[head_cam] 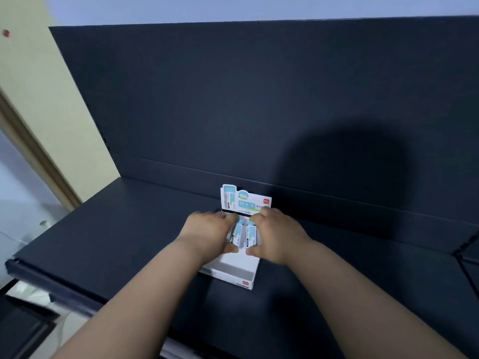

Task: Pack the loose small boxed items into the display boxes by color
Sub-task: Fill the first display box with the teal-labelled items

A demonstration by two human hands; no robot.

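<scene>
A white display box (241, 274) with a blue-and-white header card (243, 200) stands on the dark shelf (116, 242) against the back panel. Two small white boxed items with light-blue ends lie side by side in it: the left item (236, 233) and the right item (251, 233). My left hand (207, 234) grips the left item between fingers at its far end and thumb at its near end. My right hand (276, 235) grips the right item the same way. The box's near half shows a bare white floor.
The dark back panel (259, 99) rises behind the shelf. The shelf's front edge (51, 286) runs at the lower left, with a lower level below it. A cream wall and door frame (39, 151) stand to the left. A thin black wire frame (466, 255) sits at the right edge.
</scene>
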